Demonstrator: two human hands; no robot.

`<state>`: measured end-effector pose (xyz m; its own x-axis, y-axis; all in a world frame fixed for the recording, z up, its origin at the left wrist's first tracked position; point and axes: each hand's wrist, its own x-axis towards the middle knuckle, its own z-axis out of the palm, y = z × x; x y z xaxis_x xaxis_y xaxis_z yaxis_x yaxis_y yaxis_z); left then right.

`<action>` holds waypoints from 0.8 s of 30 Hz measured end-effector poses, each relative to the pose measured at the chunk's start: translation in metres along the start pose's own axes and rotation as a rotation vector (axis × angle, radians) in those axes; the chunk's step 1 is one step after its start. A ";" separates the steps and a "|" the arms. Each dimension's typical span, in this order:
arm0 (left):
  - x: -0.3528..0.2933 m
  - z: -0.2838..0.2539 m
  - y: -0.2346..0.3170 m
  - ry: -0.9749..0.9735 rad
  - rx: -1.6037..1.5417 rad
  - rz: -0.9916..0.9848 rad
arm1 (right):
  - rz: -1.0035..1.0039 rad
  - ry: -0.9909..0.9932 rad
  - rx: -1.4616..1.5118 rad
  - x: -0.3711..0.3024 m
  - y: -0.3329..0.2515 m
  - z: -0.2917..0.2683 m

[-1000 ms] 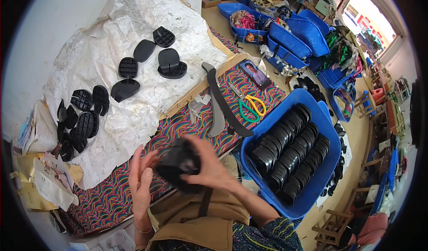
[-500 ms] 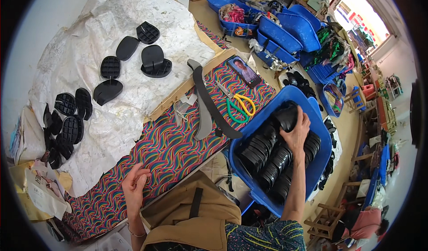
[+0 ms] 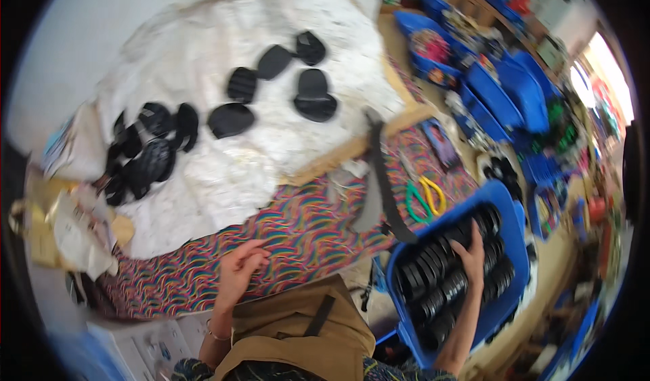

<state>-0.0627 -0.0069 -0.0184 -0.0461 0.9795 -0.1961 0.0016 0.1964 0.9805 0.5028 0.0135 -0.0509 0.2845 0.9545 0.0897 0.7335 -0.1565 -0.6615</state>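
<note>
In the head view a blue plastic bin (image 3: 498, 190) stands at the right, packed with rows of shiny black moulded pieces (image 3: 433, 262). My right hand (image 3: 472, 259) reaches into it, thumb and fingers around a black moulded piece (image 3: 462, 233) in the rows; blur and the hand partly hide the grip. Above the near edge of the patterned cloth (image 3: 318, 235), my left hand (image 3: 238, 269) is empty, its fingers loosely bent and apart. More rounded black pieces (image 3: 231, 120) lie scattered on a white sheet (image 3: 237, 171), some showing a gridded underside.
Beside the bin, on the cloth, are scissors (image 3: 433, 195) with green and yellow handles, long dark curved strips (image 3: 386, 185) and a phone (image 3: 440, 143). Papers and bags (image 3: 74, 225) sit at the left. Blue tubs (image 3: 487, 107) full of scraps stand on the floor beyond.
The whole view has shifted, with the table and bin now lower and further right. My right hand has lowered the black piece from the bin's far end into the rows. My left hand stays empty.
</note>
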 end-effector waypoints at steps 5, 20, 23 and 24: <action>0.005 -0.006 -0.014 -0.019 0.003 0.039 | 0.292 0.049 0.101 0.011 0.022 0.008; -0.002 -0.012 -0.026 -0.013 -0.160 0.068 | -0.147 0.292 -0.522 0.040 -0.027 0.041; 0.004 -0.013 -0.025 -0.009 -0.059 0.050 | -0.347 0.297 -0.079 0.051 -0.155 0.082; 0.009 -0.010 -0.016 0.017 0.039 0.127 | -0.394 0.161 0.013 0.054 -0.186 0.094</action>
<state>-0.0732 -0.0015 -0.0361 -0.0602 0.9958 -0.0696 0.0477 0.0725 0.9962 0.3235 0.1183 0.0072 0.0779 0.8886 0.4519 0.7978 0.2163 -0.5628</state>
